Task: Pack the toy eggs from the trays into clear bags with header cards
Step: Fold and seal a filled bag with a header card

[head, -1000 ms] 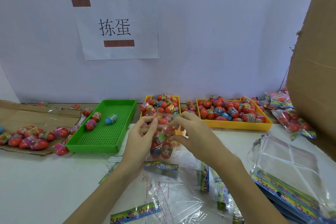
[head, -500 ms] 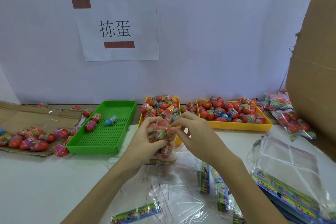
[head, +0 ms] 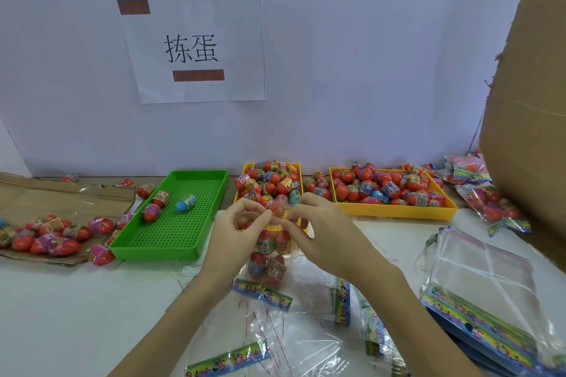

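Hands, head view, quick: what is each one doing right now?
Left hand: fingertips pinch the top edge of the clear bag of toy eggs.
Right hand: pinches the same bag's top edge from the other side.

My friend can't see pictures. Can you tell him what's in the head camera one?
Two hands, left hand and right hand, pinch the top of a clear bag holding toy eggs, above a white table. Behind it sit a green tray with a few eggs and two yellow trays heaped with them.
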